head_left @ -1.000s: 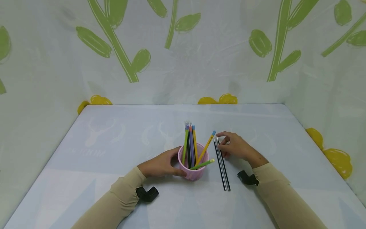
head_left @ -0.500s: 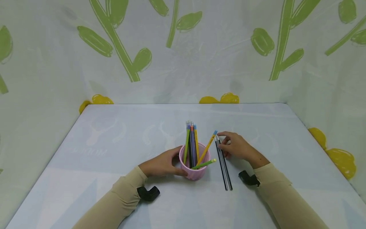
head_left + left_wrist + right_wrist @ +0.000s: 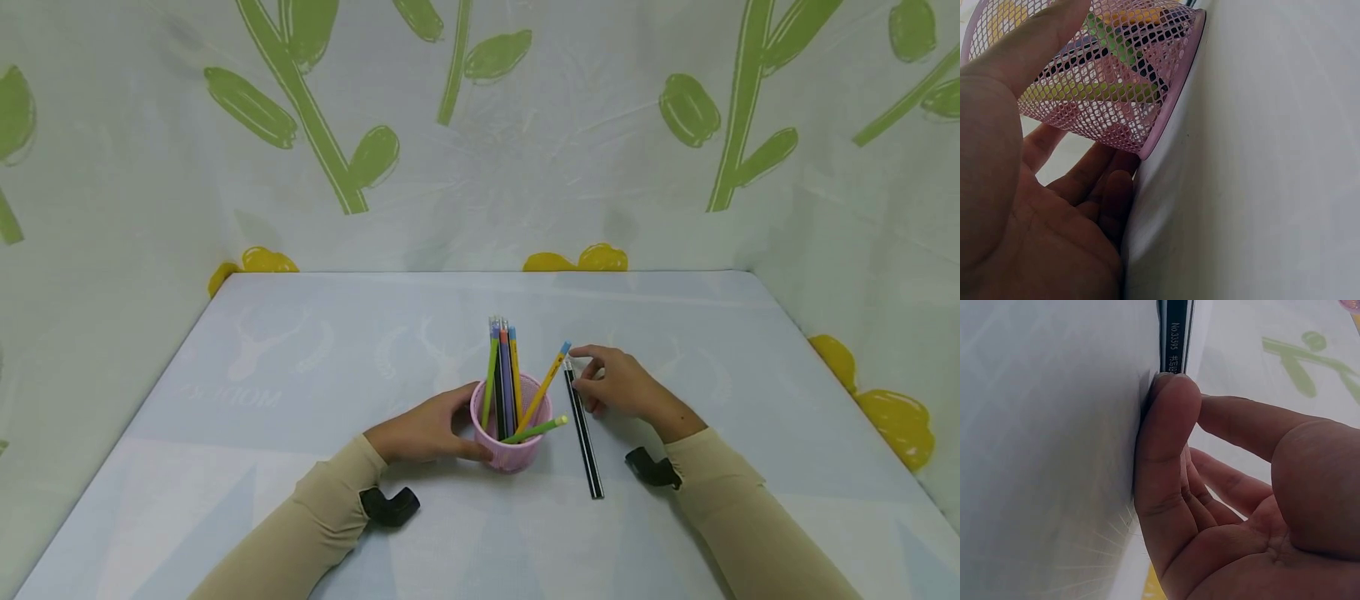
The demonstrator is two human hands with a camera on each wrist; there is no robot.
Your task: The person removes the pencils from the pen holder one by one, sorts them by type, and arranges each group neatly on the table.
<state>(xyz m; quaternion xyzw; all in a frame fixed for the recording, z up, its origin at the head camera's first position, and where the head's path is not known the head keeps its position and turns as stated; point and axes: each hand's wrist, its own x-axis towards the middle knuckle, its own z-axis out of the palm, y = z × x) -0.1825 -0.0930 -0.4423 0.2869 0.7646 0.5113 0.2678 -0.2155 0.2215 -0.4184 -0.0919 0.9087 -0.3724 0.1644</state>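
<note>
A pink mesh pencil cup [image 3: 512, 454] stands on the table, tilted in the left wrist view. My left hand [image 3: 427, 429] grips its side, thumb in front and fingers behind. Inside are several pencils, with a yellow pencil [image 3: 543, 385] and a green pencil [image 3: 536, 430] leaning out to the right. Two black pencils [image 3: 585, 442] lie pressed together just right of the cup, showing almost as one. My right hand [image 3: 611, 383] pinches them at their far end with thumb and fingers. Printed white lettering shows on a black pencil [image 3: 1175, 337] in the right wrist view.
The table [image 3: 337, 342] has a pale cover with faint printed shapes. A white wall [image 3: 570, 167] with green leaf patterns rises behind it. Black wrist pieces [image 3: 390, 507] stick out beneath both sleeves.
The two black pencils lay slightly apart at their near ends; now they have come together under my right hand. My left hand stays on the cup. The head view shifted slightly.
</note>
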